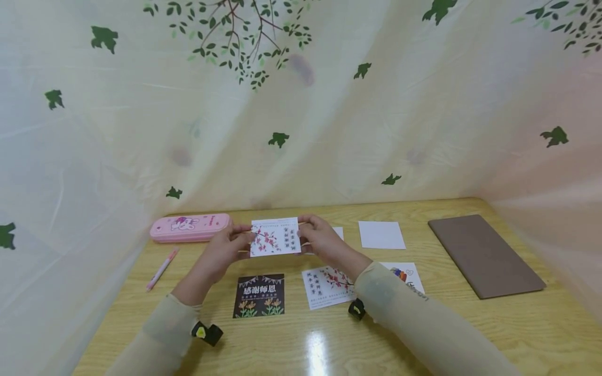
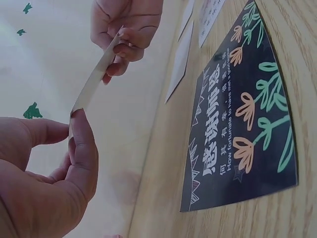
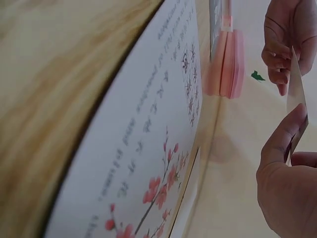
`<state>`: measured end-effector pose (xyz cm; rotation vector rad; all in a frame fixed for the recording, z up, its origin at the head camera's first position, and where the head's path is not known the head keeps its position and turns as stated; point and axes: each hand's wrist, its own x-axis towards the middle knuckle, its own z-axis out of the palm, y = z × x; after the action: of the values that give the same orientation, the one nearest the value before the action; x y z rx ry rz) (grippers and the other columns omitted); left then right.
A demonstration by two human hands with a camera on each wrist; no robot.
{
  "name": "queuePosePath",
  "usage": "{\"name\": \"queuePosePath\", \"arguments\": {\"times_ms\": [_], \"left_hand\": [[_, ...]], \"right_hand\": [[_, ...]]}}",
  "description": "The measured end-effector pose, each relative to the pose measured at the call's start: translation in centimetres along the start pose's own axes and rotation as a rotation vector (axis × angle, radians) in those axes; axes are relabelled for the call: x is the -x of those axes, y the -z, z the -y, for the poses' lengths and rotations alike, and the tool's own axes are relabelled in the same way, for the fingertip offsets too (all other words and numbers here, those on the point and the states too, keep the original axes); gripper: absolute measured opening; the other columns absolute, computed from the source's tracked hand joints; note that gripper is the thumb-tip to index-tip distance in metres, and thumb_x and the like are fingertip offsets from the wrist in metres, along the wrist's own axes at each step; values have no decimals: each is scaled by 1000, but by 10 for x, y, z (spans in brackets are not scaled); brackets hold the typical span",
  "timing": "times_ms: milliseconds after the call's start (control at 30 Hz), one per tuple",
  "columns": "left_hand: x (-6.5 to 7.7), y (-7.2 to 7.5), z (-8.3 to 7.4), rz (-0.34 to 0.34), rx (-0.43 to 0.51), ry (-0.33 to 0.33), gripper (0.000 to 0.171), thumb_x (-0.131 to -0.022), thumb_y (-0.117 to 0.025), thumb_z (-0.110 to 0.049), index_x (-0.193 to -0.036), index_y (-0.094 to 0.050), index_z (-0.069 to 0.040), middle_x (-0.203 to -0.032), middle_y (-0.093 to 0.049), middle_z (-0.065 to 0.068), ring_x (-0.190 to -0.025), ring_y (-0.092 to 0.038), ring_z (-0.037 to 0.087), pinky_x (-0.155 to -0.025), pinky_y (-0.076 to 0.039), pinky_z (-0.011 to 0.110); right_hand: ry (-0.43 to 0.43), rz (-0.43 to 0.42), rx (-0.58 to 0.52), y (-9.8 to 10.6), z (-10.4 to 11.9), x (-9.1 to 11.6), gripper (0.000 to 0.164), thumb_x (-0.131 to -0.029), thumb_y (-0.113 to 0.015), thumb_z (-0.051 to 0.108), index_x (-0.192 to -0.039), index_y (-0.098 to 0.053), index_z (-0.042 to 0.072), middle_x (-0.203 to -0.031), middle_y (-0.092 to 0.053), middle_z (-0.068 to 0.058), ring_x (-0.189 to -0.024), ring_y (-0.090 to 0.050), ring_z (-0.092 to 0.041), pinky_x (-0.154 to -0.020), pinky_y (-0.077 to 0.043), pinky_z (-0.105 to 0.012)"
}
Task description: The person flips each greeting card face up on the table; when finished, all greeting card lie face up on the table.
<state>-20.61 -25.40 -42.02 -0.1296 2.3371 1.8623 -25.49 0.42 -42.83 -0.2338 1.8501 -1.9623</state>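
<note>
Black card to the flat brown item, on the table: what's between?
Head view, left to right: a white card with pink blossoms, then a white card with a multicoloured drawing, partly hidden by the right sleeve.

Soft, even, moderate light fills the head view; the sheet (image 1: 329, 146) glows palely between faintly shaded folds, and a white streak of glare marks the surface (image 1: 263, 350) near the bottom edge. Small print on the held card (image 1: 276, 237) blurs. Both wrist views look dimmer: the black card (image 2: 237, 129) is fairly sharp, the near card (image 3: 129, 148) out of focus.
</note>
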Motion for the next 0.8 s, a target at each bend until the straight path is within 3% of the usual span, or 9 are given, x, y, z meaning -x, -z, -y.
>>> {"name": "queuePosePath", "arguments": {"times_ms": [333,467,600,800], "left_hand": [[-1,1,2,-20,-73,15,47,-109,-60,-19,-148,-50,7,-125,-66,17,-100,-66,16,-87,-64,25],[-3,2,4,-45,-127,30,45,-109,-60,-19,-146,-52,5,-127,-64,18,-100,-68,17,-87,-65,28],[-8,5,7,-59,-172,57,44,-109,-59,-19,-145,-53,5,-129,-62,20,-100,-69,19,-87,-66,30],[-17,14,13,-44,-218,90,43,-107,-60,-18,-141,-52,6,-127,-61,21,-102,-67,22,-86,-66,30]], "right_hand": [[12,-16,84,-7,-3,-5,48,-103,-52,5,-151,-47,2,-111,-67,-14,-90,-66,-22,-75,-63,-29],[24,-25,171,-10,-6,-12,48,-103,-52,7,-151,-47,2,-110,-67,-16,-89,-68,-23,-75,-64,-30],[0,-39,259,-13,-9,-21,49,-100,-54,7,-148,-49,3,-111,-67,-16,-83,-69,-23,-71,-64,-30],[-68,-24,285,-20,-10,-32,49,-99,-57,3,-147,-47,0,-105,-66,-14,-77,-66,-21,-67,-63,-28]]}}
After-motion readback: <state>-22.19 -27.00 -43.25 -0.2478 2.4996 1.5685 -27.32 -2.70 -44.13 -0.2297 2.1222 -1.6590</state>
